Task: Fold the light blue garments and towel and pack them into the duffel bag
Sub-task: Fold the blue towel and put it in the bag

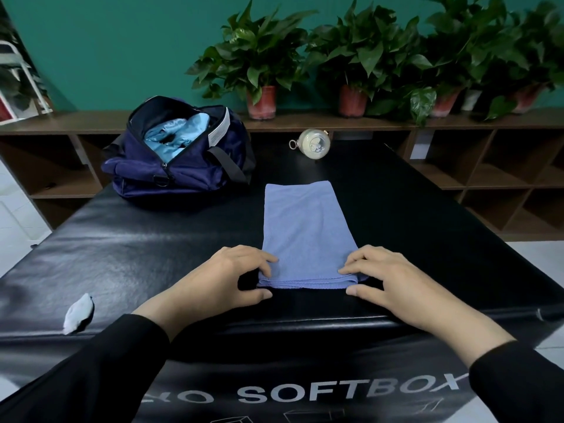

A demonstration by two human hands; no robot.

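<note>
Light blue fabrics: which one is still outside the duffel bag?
The flat, folded light blue towel on the black padded table, both hands on its near corners. The other light blue fabric is crumpled inside the open navy duffel bag.

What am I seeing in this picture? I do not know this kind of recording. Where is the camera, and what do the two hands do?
There is no machine: a person wears one camera on the head, looking down at their own hands. The left hand and right hand each pinch a near corner of a folded blue towel, which lies flat on a black table. Behind it, to the left, stands an open navy bag with light blue clothes already inside. A small round bottle lies farther back, and a white scrap lies near the left edge.
</note>
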